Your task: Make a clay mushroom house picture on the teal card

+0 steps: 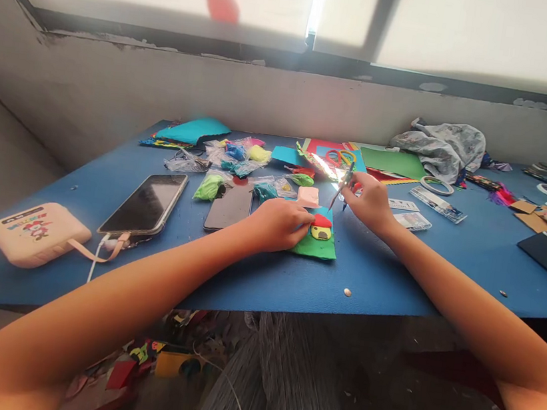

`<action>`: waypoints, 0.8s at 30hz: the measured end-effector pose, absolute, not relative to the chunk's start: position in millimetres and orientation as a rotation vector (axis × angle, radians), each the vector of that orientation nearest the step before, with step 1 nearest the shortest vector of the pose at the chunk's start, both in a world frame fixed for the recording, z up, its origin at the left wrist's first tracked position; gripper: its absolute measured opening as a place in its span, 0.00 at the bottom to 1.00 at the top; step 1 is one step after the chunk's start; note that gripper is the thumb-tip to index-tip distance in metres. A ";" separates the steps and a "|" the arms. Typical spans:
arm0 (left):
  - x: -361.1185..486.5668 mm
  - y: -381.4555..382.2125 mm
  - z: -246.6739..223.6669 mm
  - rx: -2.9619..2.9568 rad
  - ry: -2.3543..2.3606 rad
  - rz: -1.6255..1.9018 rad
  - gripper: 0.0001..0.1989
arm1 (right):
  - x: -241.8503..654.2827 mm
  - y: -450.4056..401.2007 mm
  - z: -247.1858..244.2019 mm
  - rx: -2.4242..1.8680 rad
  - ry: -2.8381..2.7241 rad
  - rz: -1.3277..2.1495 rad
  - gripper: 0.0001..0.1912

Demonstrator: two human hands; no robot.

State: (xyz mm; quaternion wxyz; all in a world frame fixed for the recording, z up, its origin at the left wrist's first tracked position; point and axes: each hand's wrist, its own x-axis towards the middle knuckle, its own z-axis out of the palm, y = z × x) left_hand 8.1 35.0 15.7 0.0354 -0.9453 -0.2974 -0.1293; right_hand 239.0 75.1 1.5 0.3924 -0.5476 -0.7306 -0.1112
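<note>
A small card lies flat near the table's front edge, its top blue and its lower part green. On it sits a clay mushroom house with a red cap and yellow body. My left hand has its fingers curled together on the card's left side, covering part of it. In my right hand, pinched just above and right of the card, is a thin dark pointed tool that looks like a drawing compass. One of its points is close to the card's upper edge. A pale pink block stands behind the card.
Bags of coloured clay lie behind a dark phone. Left are another phone and a cabled pink power bank. Scissors rest on coloured paper at the back. A tape roll and crumpled cloth are right.
</note>
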 end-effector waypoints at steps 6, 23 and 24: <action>7.4 36.0 13.1 -2.892 -0.871 -0.444 0.16 | 240.7 75.1 1.7 -1.393 -1.848 -0.264 0.03; 6.7 36.9 13.0 -2.893 -0.858 -0.456 0.15 | 238.4 70.4 1.1 -1.390 -1.812 -0.309 0.28; 6.8 36.8 13.0 -2.893 -0.860 -0.454 0.15 | 238.0 70.3 1.2 -1.402 -1.798 -0.302 0.28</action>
